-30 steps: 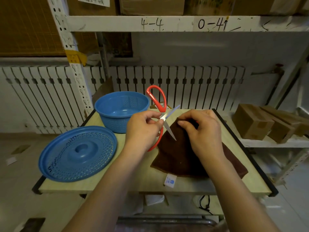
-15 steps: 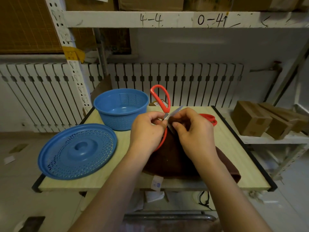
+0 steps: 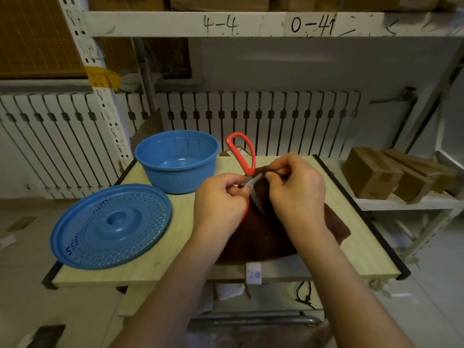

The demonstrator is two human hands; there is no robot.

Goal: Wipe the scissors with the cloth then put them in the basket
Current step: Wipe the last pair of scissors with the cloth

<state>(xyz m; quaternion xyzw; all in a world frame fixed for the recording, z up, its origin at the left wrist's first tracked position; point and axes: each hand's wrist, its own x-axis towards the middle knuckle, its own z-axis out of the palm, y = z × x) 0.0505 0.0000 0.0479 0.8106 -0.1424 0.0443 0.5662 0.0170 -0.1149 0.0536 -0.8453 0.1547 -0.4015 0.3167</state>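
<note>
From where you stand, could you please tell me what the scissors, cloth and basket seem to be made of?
Scissors: shiny grey blades, likely steel; glossy red handles, probably plastic.
Cloth: dark brown, matte, draping softly, seemingly a woven or towel fabric.
Basket: smooth blue moulded walls with perforated panels, apparently plastic.

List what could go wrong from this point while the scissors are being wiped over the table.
1. The scissors are open, and the right hand pinches the brown cloth right at the bare blades; a slip could nick a finger.
2. The left hand holds them only near the pivot, so a hard wipe might twist them loose.
3. The blue basket sits across the left arm's path; a hurried drop could miss it or tip it.
</note>
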